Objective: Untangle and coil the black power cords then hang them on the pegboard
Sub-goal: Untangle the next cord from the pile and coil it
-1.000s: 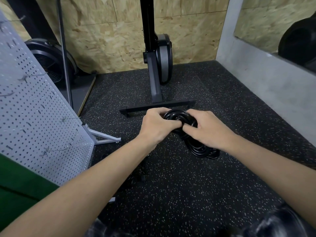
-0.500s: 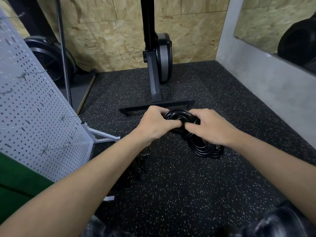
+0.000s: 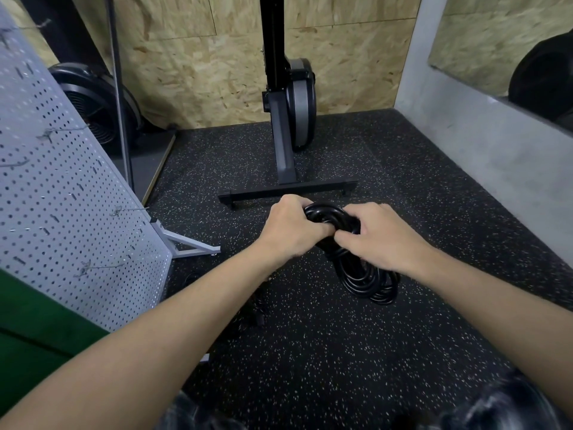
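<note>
At centre frame, the coiled black power cord [image 3: 362, 274] is gripped by the left hand [image 3: 290, 226] and pinched by the right hand [image 3: 381, 237]. Its lower loops are now spread further toward 5 o'clock than a second ago; hanging on the pegboard [image 3: 62, 197], at 9 o'clock, is judged next.

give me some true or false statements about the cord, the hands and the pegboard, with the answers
1. The left hand and right hand both grip the coiled black cord. True.
2. The cord hangs on the pegboard. False: it is in the hands, away from the board.
3. The pegboard stands on the person's left. True.
4. The pegboard's hooks carry cords. False: the hooks in view are bare.
</note>
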`<state>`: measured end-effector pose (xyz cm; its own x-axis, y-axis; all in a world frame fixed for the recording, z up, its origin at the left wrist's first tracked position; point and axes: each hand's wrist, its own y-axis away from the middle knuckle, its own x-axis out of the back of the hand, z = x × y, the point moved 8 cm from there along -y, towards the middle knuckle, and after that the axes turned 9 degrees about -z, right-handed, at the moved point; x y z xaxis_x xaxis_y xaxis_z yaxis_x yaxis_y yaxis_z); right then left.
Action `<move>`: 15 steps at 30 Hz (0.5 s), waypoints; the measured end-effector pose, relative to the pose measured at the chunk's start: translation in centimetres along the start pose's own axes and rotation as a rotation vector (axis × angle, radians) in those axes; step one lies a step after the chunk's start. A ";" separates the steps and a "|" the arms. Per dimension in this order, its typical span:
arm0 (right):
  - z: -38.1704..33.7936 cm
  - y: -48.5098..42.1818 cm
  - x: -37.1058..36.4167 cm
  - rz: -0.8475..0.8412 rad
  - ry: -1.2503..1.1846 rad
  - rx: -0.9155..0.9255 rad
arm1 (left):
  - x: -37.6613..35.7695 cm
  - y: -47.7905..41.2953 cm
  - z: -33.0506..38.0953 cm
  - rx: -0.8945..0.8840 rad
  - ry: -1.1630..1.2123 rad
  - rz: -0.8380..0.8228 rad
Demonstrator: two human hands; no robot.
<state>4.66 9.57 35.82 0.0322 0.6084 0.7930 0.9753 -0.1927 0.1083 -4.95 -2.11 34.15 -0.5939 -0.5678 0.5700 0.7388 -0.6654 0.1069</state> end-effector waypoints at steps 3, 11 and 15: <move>0.0 -0.1 0.5 0.006 -0.057 0.014 | 0.4 -0.4 0.0 -0.017 0.083 -0.048; 0.0 0.1 1.2 -0.081 -0.134 0.079 | 0.9 -0.4 0.6 -0.113 0.207 -0.238; -0.3 0.2 1.4 -0.080 -0.201 0.087 | 0.9 -0.4 0.4 -0.101 0.314 -0.273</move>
<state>4.84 10.15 37.11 -0.0111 0.7618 0.6477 0.9913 -0.0764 0.1069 -5.69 -2.12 34.94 -0.8429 -0.4742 0.2541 0.5157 -0.8468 0.1302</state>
